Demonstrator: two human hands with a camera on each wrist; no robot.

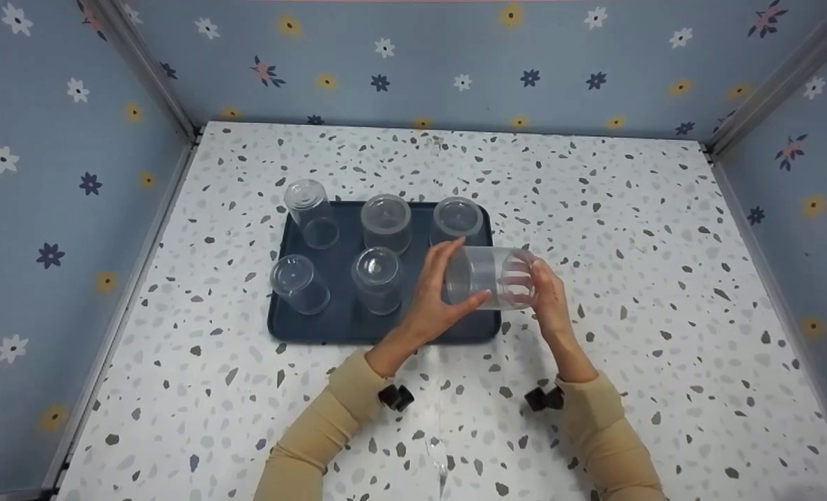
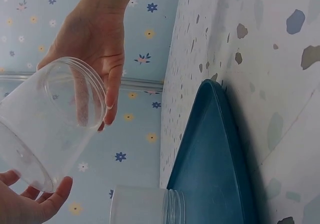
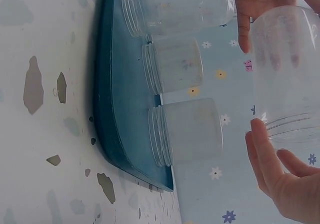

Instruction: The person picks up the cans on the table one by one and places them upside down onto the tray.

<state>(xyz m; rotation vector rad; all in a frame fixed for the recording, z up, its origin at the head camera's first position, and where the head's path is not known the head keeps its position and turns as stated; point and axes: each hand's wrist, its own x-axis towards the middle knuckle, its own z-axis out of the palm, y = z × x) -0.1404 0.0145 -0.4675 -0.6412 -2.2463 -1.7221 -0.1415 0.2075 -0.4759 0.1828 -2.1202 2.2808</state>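
Note:
A clear plastic jar [image 1: 486, 278] lies sideways between both hands, held above the tray's right side, its threaded mouth to the right. The left hand [image 1: 431, 296] grips it round the base, thumb on the near side and fingers on the far side. At the mouth end, the right hand [image 1: 553, 299] holds the rim, and its fingers show through the clear wall. The left wrist view shows the jar's ringed rim [image 2: 92, 83] against the right hand's fingers. In the right wrist view, the right hand's fingertips [image 3: 259, 126] touch the threads.
The dark blue tray [image 1: 337, 327] lies on the speckled table [image 1: 636, 278]. Several clear jars stand mouth down on it, among them a back-left jar [image 1: 309, 202], a back-right jar [image 1: 457, 217] and a front-middle jar [image 1: 377, 275]. Flowered panels [image 1: 427, 62] enclose the table on three sides.

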